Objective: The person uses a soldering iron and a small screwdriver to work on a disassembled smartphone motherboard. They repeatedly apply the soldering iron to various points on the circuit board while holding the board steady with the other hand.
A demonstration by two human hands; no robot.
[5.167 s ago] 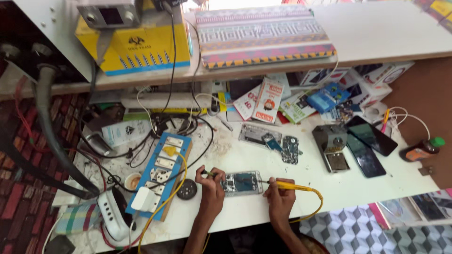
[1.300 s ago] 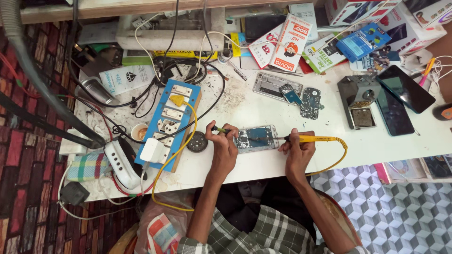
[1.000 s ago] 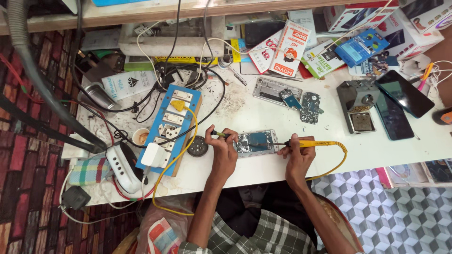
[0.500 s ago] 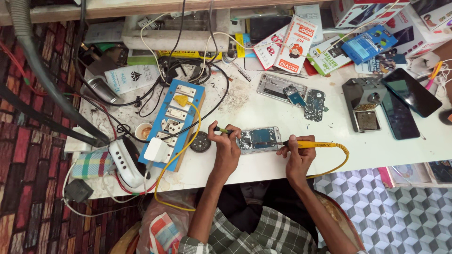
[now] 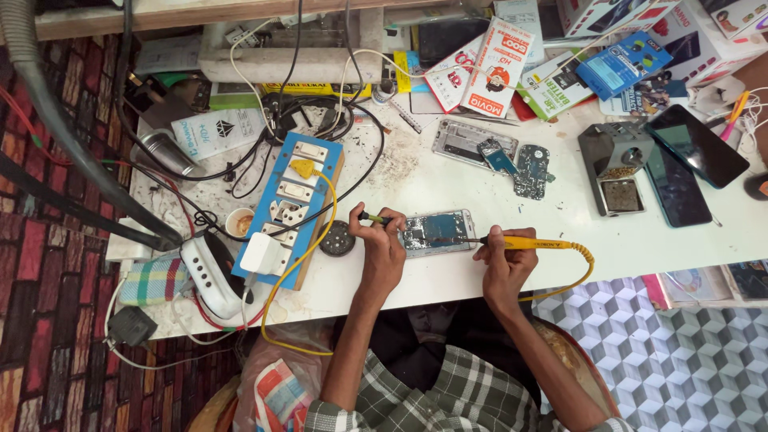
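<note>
White workbench (image 5: 480,280) over a brick-pattern floor on the left and cube-pattern tiles on the right, cluttered. Nearest: two forearms, checked sleeves cut off at the bottom edge. Left hand (image 5: 382,252) closed in a pinch on one thin dark tool with a yellow-green grip (image 5: 374,217), tip at the left edge of the opened phone (image 5: 436,233). Right hand (image 5: 504,260) closed around one yellow-handled soldering iron (image 5: 524,242), tip on the phone's right end; exact contact point too small to make out. Its yellow cable loops off the bench edge. The opened phone lies flat near the front edge, between both hands. Just left: one round black puck (image 5: 337,238), one blue switch-and-socket board (image 5: 292,208) with one yellow plug and one white adapter in it. Mid-bench: a second stripped phone frame (image 5: 464,142) with two loose circuit boards (image 5: 531,170) beside it. Right: one grey iron stand (image 5: 614,172), two dark phones (image 5: 696,148) overlapping. Far edge: stack of coloured retail boxes (image 5: 624,64), count unclear, several cropped by the frame. Cable tangle (image 5: 312,120) hides whatever is under it.
</note>
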